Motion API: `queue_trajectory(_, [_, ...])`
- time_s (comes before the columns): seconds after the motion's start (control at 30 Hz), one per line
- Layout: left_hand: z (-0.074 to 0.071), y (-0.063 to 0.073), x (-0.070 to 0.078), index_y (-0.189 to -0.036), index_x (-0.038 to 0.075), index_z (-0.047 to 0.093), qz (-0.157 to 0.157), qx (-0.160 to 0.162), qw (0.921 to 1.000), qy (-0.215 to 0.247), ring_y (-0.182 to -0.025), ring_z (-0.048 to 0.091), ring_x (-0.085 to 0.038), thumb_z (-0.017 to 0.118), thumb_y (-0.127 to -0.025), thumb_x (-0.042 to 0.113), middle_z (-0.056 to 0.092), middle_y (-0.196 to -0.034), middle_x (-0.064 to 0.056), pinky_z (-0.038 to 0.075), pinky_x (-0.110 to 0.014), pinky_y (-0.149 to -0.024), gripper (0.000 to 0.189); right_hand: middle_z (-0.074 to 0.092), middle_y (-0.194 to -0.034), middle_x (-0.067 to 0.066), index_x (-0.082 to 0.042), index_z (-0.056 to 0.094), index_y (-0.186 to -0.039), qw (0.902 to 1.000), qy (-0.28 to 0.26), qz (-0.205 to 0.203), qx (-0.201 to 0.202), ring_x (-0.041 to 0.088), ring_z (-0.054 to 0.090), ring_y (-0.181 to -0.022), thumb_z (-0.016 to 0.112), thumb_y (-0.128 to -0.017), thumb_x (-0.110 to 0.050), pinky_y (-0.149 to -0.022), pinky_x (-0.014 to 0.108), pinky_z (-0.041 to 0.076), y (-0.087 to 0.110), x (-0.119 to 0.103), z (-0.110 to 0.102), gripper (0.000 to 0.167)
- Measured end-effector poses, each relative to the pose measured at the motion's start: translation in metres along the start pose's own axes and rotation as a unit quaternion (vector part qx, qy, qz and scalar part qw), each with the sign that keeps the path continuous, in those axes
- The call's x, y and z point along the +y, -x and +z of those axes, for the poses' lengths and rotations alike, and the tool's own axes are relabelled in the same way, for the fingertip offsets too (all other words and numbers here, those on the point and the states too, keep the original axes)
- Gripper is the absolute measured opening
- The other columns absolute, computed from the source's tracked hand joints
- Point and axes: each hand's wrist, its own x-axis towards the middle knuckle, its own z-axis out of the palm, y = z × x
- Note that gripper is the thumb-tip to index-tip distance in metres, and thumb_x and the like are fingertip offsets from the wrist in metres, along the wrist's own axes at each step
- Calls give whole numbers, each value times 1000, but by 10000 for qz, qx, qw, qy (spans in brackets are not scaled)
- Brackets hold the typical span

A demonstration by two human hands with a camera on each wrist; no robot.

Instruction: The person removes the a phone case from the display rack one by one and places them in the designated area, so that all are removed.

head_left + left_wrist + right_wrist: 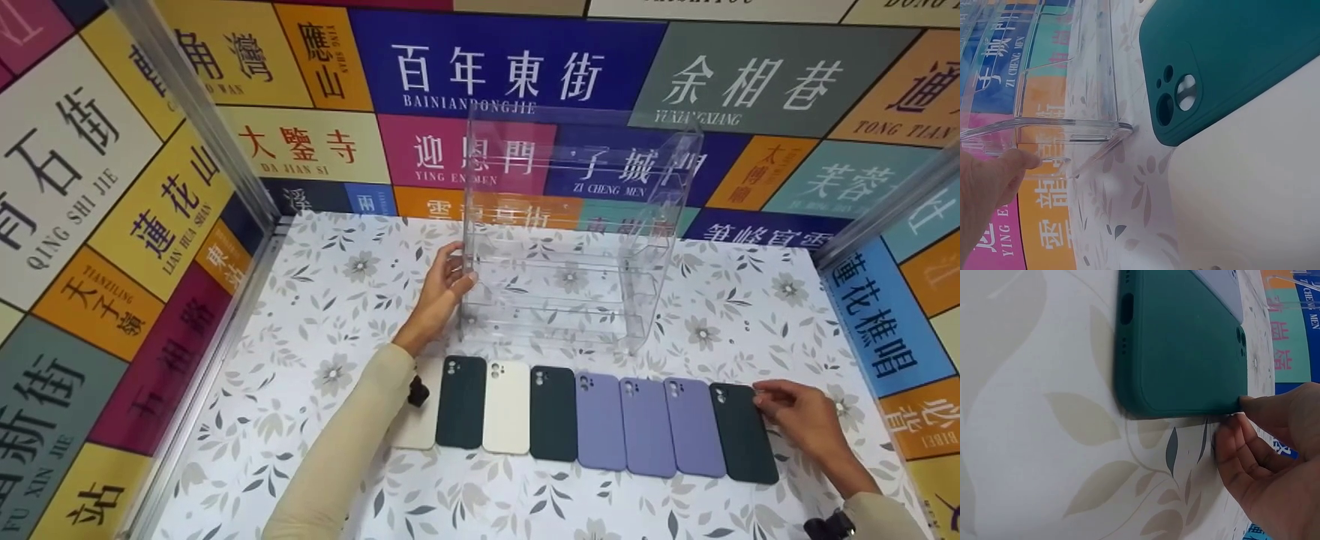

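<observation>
A clear plastic display rack [555, 300] with several tiers stands behind a row of phone cases. My left hand [448, 279] grips its left side wall, thumb on the near side; the left wrist view also shows that hand [994, 180] at the rack's edge [1072, 122]. At the row's right end lies a dark green phone case [744, 435]. My right hand [806, 420] pinches its right edge near the camera-hole end. In the right wrist view the thumb meets the edge of this green case [1190, 360], the other fingers curled beside it.
Leftward from that case lie three purple cases [649, 427], a green case [553, 412], a cream case [508, 409], another green case [460, 401] and a cream case [420, 427] partly behind my left sleeve. Sign-printed panels [510, 60] enclose the flowered tabletop [300, 390].
</observation>
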Motion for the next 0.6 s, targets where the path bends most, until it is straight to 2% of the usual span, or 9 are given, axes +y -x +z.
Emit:
queue_trajectory(0.1, [-1,-1,0,-163,5,40,-5,25,10000,-62,-136,60,-36,65,-104,1,57,-148,-26,50,-48,-114,64,78,-99,22,12,75,-124,9994,178,-118,281,0,63,-70,75,-102,-2,-58,19,51,-3,-4,1,26])
queue_trajectory(0.2, [-2,0,0,-163,6,41,-7,94,9998,-191,-139,59,-36,65,-105,2,58,-148,-25,49,-50,-117,63,79,-101,23,9,77,-123,9977,297,-338,509,-7,59,-73,76,-102,-4,-60,15,48,-5,-12,3,25])
queue_trajectory(0.33, [-4,-1,0,-165,5,39,-1,117,9994,-320,-143,57,-37,64,-106,3,56,-153,-26,47,-52,-120,64,78,-108,26,8,77,-125,9939,231,-801,729,-20,52,-87,75,-103,-5,-71,4,44,-11,-25,5,25])
queue_trajectory(0.43, [-7,0,1,-170,8,32,98,12,9988,-487,-152,48,-40,65,-109,11,48,-163,-28,41,-56,-124,70,76,-115,28,8,76,-127,9887,129,-1216,870,-24,47,-96,74,-104,-4,-80,-1,41,-15,-38,8,27])
queue_trajectory(0.5, [-12,3,2,-174,16,27,47,-37,9971,-761,-159,39,-41,64,-111,22,41,-170,-25,36,-58,-128,73,74,-119,28,7,75,-129,9850,118,-1455,917,-18,51,-99,73,-104,-4,-84,0,41,-18,-48,9,28])
queue_trajectory(0.6, [-24,7,4,-177,25,19,-74,-134,9897,-1424,-166,27,-36,58,-114,42,32,-178,-17,25,-58,-132,76,73,-124,27,6,74,-131,9806,197,-1694,965,8,64,-106,72,-105,-4,-89,5,41,-21,-62,10,28])
